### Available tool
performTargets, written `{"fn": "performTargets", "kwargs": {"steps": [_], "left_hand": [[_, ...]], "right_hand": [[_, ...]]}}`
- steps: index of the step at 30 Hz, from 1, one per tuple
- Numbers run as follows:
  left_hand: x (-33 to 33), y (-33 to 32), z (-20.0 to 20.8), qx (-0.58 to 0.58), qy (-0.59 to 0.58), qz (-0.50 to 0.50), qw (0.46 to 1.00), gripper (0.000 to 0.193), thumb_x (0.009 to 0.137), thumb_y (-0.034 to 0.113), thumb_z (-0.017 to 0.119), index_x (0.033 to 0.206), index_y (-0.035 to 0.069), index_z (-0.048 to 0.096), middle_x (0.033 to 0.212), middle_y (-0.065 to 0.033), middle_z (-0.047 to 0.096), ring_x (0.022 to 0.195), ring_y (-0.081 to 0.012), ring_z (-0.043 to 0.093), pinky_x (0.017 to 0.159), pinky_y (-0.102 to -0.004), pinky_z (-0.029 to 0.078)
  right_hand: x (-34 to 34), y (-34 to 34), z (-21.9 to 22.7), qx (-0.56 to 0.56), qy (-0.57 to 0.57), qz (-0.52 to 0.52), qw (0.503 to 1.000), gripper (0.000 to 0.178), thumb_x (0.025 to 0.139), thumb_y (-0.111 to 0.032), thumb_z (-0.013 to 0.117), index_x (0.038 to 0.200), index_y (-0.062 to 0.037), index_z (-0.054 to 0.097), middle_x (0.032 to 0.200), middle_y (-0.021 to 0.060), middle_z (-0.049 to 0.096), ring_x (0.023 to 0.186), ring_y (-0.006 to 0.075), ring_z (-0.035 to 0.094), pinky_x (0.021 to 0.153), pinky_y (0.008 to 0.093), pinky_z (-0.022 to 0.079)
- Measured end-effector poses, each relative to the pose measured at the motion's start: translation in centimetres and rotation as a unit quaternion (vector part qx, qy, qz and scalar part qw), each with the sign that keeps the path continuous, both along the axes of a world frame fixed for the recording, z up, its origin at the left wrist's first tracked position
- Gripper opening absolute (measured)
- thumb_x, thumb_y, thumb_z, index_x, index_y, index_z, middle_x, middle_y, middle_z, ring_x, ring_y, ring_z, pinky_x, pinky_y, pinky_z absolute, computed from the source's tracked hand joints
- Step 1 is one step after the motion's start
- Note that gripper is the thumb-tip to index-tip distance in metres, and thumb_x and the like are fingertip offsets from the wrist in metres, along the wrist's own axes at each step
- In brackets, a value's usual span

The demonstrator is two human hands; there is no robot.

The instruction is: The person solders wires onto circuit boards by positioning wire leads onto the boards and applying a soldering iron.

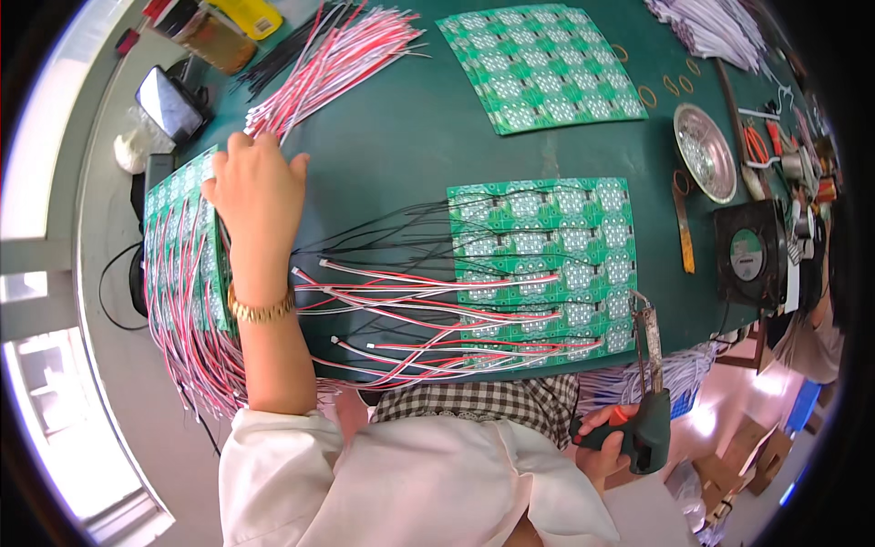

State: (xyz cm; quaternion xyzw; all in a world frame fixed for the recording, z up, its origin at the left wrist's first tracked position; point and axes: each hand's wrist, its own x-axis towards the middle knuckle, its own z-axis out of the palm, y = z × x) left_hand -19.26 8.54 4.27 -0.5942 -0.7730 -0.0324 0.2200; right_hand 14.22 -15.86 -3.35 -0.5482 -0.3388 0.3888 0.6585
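Observation:
My left hand [260, 178] reaches to the near end of a loose bundle of red, white and black wires [351, 59]. Its fingers are bent, with the thumb standing apart; the fingertips are partly hidden. In my right hand [602, 447], at the table's front edge, is a soldering gun [649, 428] with a dark green body and an orange trigger. The gun's metal tip points up beside the right edge of a green circuit board panel [574, 239]. Black wires [383, 228] and red-and-white wires with small white connectors [410, 278] trail leftward from that panel.
Wired green panels [187, 264] stand at the left, and bare panels [547, 68] lie at the back. A phone [170, 103] and a jar [214, 41] are at the far left. On the right are a metal bowl [705, 153], a knife-like tool [684, 232] and a fan [749, 255].

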Motion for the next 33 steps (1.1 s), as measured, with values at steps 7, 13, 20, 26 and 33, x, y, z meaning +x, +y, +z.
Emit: {"fn": "performTargets", "kwargs": {"steps": [7, 13, 20, 26, 33], "left_hand": [[-2.6, 0.8, -1.1, 0.114, -0.099, -0.031, 0.988, 0.007, 0.072, 0.012, 0.059, 0.070, 0.005, 0.060, 0.075, -0.0117, 0.057, 0.078, -0.0316, 0.055, 0.067, -0.0429, 0.042], [-3.1, -1.4, 0.0, 0.148, -0.214, -0.061, 0.964, 0.009, 0.080, 0.006, 0.056, 0.084, -0.001, 0.050, 0.072, -0.0162, 0.057, 0.069, -0.0348, 0.055, 0.062, -0.0423, 0.044], [1.4, -5.1, 1.5, 0.059, -0.906, -0.113, 0.403, 0.026, 0.090, 0.011, 0.052, 0.114, -0.001, 0.051, 0.080, -0.0065, 0.062, 0.062, -0.0127, 0.058, 0.060, -0.0248, 0.049], [9.1, -10.3, -1.1, -0.147, -0.984, -0.039, 0.093, 0.026, 0.089, 0.014, 0.056, 0.112, 0.002, 0.054, 0.093, -0.0105, 0.063, 0.081, -0.0183, 0.063, 0.073, -0.0285, 0.052], [15.0, -12.7, -2.6, -0.223, -0.952, -0.193, 0.081, 0.015, 0.092, 0.017, 0.051, 0.099, 0.004, 0.051, 0.100, -0.0140, 0.062, 0.097, -0.0209, 0.059, 0.086, -0.0335, 0.045]], "right_hand": [[-0.4, -1.0, 0.1, -0.032, 0.019, -0.009, 0.999, 0.048, 0.083, -0.035, 0.062, 0.113, -0.0037, 0.039, 0.072, 0.0102, 0.052, 0.054, 0.0153, 0.050, 0.054, 0.0280, 0.044], [1.0, -1.2, -0.9, 0.009, 0.029, 0.014, 0.999, 0.043, 0.087, -0.029, 0.057, 0.117, -0.0039, 0.039, 0.076, 0.0107, 0.052, 0.054, 0.0149, 0.050, 0.053, 0.0289, 0.043], [0.2, 0.3, -0.2, 0.027, -0.002, 0.043, 0.999, 0.046, 0.086, -0.033, 0.058, 0.116, -0.0027, 0.039, 0.073, 0.0099, 0.052, 0.052, 0.0144, 0.049, 0.052, 0.0286, 0.044], [-1.6, 2.3, 1.7, 0.059, -0.005, 0.008, 0.998, 0.041, 0.087, -0.033, 0.057, 0.113, -0.0044, 0.041, 0.075, 0.0084, 0.051, 0.056, 0.0132, 0.049, 0.053, 0.0265, 0.042], [-3.1, 4.6, 1.7, 0.149, 0.119, 0.026, 0.981, 0.036, 0.089, -0.029, 0.055, 0.115, -0.0094, 0.041, 0.082, 0.0050, 0.049, 0.065, 0.0120, 0.046, 0.061, 0.0253, 0.041]]}}
